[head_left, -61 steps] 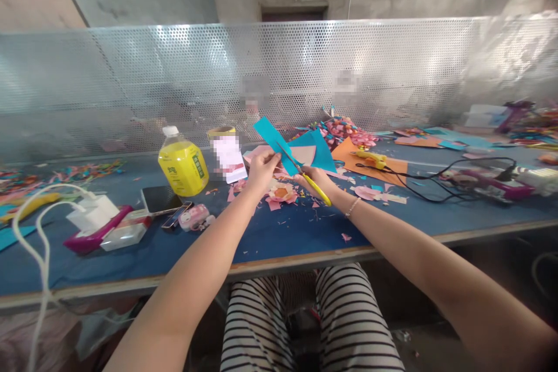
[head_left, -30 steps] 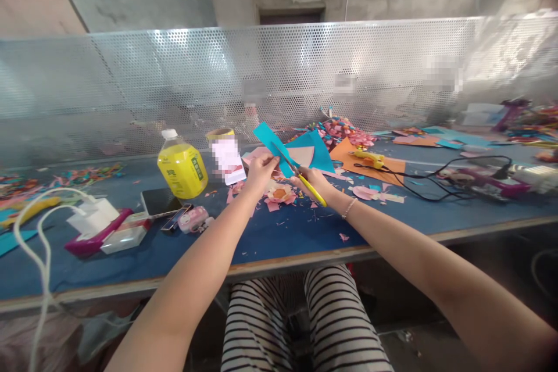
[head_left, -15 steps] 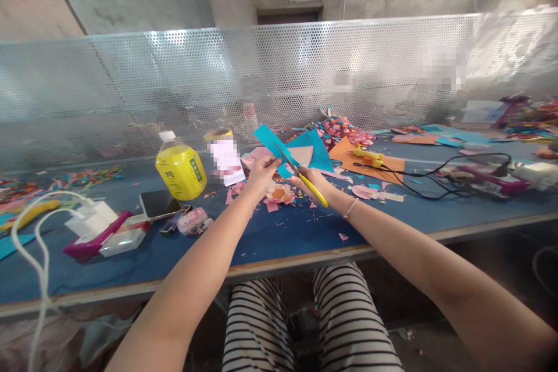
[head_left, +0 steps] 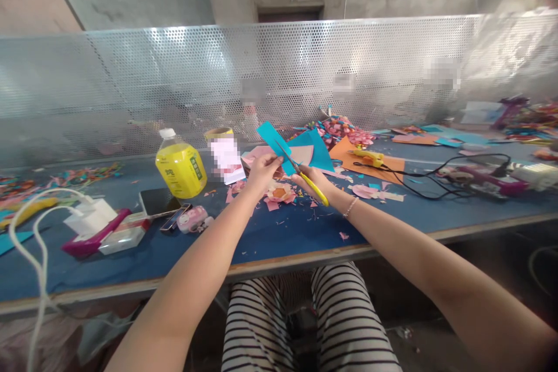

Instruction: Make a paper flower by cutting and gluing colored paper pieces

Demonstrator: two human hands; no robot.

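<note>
My left hand (head_left: 261, 170) pinches a teal piece of paper (head_left: 271, 137) and holds it up above the blue table (head_left: 283, 232). My right hand (head_left: 314, 179) is closed around yellow-handled scissors (head_left: 310, 181), whose blades reach up into the teal paper's edge. A pink and orange paper flower (head_left: 279, 192) lies on the table just below both hands. Small paper scraps are scattered around it.
A yellow drink bottle (head_left: 181, 166), a phone (head_left: 158, 202), a tape roll (head_left: 219, 133) and a white charger (head_left: 89, 216) with cable sit at left. A yellow glue gun (head_left: 369, 157) lies on orange paper (head_left: 355, 154); black cords (head_left: 436, 177) run right. A perforated metal screen (head_left: 174, 81) backs the table.
The scissors have worked slightly along the teal paper, and my left hand has shifted its grip a little. Everything else on the table stays put.
</note>
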